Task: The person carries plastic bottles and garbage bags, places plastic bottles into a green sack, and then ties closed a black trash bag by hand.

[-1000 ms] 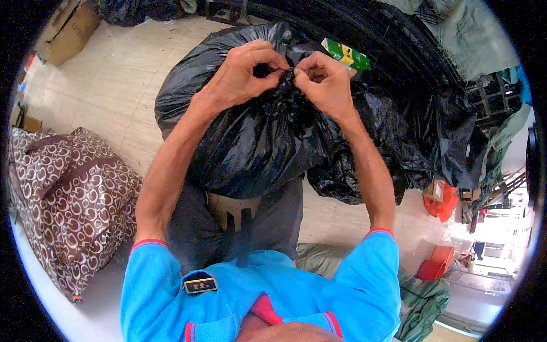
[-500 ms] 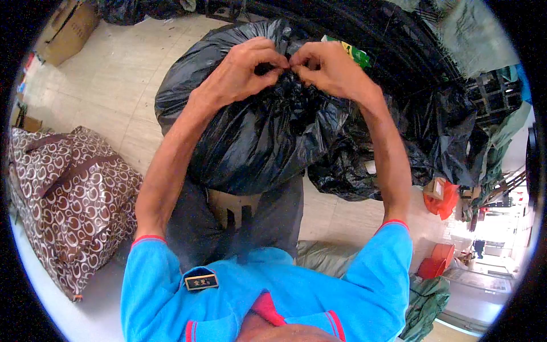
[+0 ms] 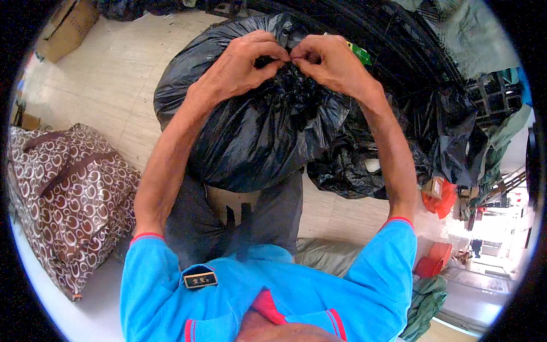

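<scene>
One head view, wide and rounded, dark corners. Looks from the person's head, steeply down and forward. Blue shirt nearest, bottom of frame; left hand, right hand and black bag farther out, upper centre. Floor seen from above, upper left.

Floor: pale and shiny, with thin lines across it
Big black bag: fat and round, over the floor; its underside is hidden
Black plastic heap: crumpled, just beside the big bag
Brown bag: covered in white curly shapes, at the left side
Cardboard box: brown, at the far left
Orange-red plastic bag: at the right, by a small box
Gray-green cloth: wrinkly, near the bottom
</scene>
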The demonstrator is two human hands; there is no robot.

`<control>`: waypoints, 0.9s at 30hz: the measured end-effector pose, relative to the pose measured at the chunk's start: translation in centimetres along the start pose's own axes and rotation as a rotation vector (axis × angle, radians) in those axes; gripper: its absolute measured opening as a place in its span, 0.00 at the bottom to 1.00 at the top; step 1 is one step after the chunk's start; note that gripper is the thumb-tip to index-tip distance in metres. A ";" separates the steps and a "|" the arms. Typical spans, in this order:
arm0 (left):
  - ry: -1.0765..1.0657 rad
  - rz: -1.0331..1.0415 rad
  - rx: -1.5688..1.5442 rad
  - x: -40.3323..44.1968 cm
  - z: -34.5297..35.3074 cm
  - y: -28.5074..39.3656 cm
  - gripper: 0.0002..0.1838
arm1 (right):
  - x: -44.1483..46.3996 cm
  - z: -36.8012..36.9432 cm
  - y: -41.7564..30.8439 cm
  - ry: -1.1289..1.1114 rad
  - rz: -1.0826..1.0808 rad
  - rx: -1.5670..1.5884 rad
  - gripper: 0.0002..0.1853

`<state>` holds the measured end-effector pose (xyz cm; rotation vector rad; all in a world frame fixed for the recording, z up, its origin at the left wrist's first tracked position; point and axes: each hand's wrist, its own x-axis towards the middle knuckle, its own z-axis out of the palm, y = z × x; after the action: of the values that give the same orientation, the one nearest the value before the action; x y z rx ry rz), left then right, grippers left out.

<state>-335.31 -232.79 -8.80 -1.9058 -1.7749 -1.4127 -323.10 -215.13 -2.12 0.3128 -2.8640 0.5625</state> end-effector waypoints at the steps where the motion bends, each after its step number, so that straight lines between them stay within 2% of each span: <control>1: 0.000 0.001 0.001 0.0 0.0 0.0 0.11 | -0.1 0.0 -0.3 0.028 0.024 0.006 0.09; 5: 0.000 0.013 -0.016 -0.1 0.1 -0.4 0.11 | -0.5 0.2 -0.8 0.072 0.030 -0.010 0.08; 9: 0.019 0.043 -0.026 -0.2 0.3 -0.2 0.10 | -0.4 0.5 -0.7 0.097 -0.057 -0.034 0.07; 12: 0.016 0.062 -0.025 -0.3 0.6 -0.5 0.10 | -0.2 0.3 -0.5 -0.007 0.086 -0.053 0.06; 27: -0.020 0.015 0.030 -0.3 1.0 0.0 0.10 | 0.0 -0.1 0.5 -0.167 0.227 0.100 0.08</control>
<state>-334.77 -232.35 -9.54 -1.9206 -1.7764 -1.3590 -323.23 -214.59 -2.19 0.0502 -3.0607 0.7565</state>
